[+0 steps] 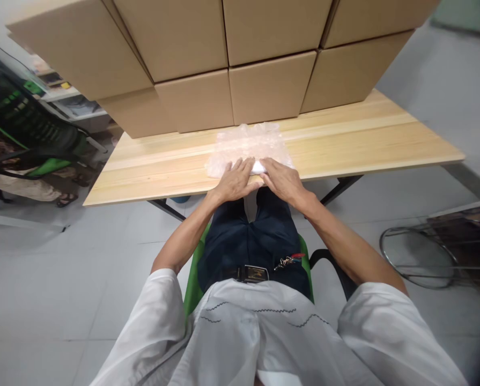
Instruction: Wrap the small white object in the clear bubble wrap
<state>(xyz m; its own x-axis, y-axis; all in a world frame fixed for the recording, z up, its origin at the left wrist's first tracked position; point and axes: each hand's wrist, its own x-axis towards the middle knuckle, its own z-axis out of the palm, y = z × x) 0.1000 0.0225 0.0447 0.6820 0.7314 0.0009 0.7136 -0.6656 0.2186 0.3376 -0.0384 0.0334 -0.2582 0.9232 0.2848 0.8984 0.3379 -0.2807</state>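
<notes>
The bubble-wrap sheet (248,147) lies flat at frame centre, on the near edge of the wooden table (364,142). The left hand (235,181) and right hand (282,179) rest palm-down on its near edge, fingers extended and released, flanking a small white item (258,167). Stacked cardboard boxes (231,59) fill the upper frame, directly behind the sheet. A green chair (26,123) stands at upper left; a wire ring (419,257) lies at lower right.

- A packing room or small warehouse (not a home).
- Plain cartons (231,59) stacked along the far edge of a wooden worktable (364,145).
- Bare grey floor (63,279).
</notes>
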